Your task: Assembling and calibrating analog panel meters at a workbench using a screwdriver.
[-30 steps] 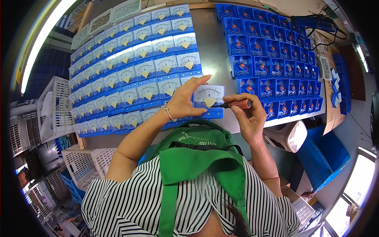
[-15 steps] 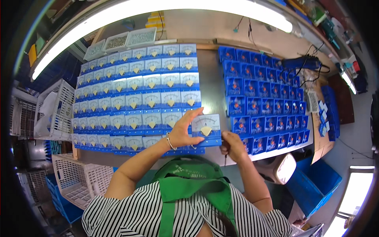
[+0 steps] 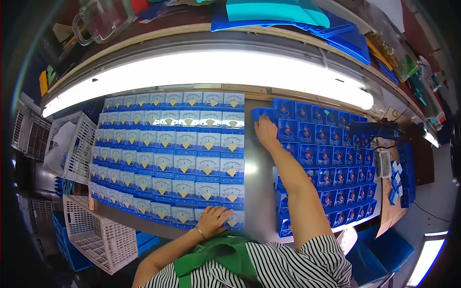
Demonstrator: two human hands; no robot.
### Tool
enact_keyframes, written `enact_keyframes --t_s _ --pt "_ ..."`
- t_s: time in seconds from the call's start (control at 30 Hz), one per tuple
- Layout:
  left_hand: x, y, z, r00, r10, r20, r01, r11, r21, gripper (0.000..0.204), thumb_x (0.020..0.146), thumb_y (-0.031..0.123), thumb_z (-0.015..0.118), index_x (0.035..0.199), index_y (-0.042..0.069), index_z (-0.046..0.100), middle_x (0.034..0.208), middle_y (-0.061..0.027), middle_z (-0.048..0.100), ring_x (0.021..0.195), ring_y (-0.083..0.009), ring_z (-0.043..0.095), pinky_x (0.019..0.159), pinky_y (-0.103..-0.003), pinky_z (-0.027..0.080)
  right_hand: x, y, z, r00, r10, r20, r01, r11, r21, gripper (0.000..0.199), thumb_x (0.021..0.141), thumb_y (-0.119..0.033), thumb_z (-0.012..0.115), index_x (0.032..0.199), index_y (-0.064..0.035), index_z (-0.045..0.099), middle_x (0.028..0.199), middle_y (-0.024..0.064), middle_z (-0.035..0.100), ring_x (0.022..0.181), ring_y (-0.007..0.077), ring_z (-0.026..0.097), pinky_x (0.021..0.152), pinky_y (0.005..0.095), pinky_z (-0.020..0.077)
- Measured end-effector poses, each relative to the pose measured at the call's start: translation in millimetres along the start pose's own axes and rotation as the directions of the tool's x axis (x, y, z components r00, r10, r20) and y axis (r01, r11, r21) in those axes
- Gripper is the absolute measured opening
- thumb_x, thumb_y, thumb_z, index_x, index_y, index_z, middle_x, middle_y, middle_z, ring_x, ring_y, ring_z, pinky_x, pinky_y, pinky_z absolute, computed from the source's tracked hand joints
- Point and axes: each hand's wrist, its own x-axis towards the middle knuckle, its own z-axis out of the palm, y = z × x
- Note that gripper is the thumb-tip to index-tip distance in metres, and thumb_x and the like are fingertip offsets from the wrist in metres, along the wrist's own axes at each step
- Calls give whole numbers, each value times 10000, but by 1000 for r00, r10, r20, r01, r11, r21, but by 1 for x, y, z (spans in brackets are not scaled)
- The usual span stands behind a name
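My left hand (image 3: 214, 221) lies with its fingers extended on the front row of panel meters, beside the end meter (image 3: 235, 220). These meters have white dials, yellowish fan-shaped pieces and blue bases. My right arm stretches forward. Its hand (image 3: 265, 130) has its fingers closed around the near side of a blue case (image 3: 263, 114) at the far left corner of the right-hand block; the fingertips are partly hidden. That block holds open blue cases (image 3: 306, 132) with orange parts and wires inside. No screwdriver shows in either hand.
A long lit tube lamp (image 3: 206, 69) and a shelf edge (image 3: 163, 36) cross above the bench's far side. A dark corded tool (image 3: 374, 128) lies over the right block. White crates (image 3: 103, 235) stand left, a blue bin (image 3: 384, 254) lower right.
My left hand has let go of the meter it held up and moved down to the front row. My right hand has left that meter and reached far forward. The view has tilted upward.
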Motion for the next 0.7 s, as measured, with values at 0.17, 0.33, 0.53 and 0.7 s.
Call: enact_keyframes --t_s 0.17,0.33,0.53,0.7 --pt "1 4 4 999 -15 29 14 998 55 760 663 273 772 1355 194 465 1209 -80 553 1129 -265 527 968 -456 373 41 18 16 994 107 5 -105 985 -134 274 868 -201 549 1051 0 580 1128 234 580 883 439 647 744 500 548" --pt "4 1 -2 999 -3 -44 0 996 -88 747 651 263 775 1329 160 478 1208 -114 550 1122 -302 533 967 -483 395 2 -11 -23 1000 11 14 -12 999 47 317 853 -178 588 1141 -45 575 1140 206 576 921 396 636 780 489 524" --pt "39 -4 -79 979 -117 -165 -1 814 -581 741 606 209 791 1266 44 497 1197 -190 506 1107 -349 529 960 -380 441 -155 -29 -81 993 118 21 -109 823 557 226 864 -146 620 1051 -21 640 825 78 651 593 160 585 552 285 463" --pt "50 -28 -115 984 -174 -27 87 615 -784 810 618 167 779 1350 58 450 1263 -116 478 1158 -223 494 980 -333 407 -276 -89 -60 686 179 705 -724 67 687 117 859 -78 615 946 -11 654 663 49 625 458 78 503 395 216 341"
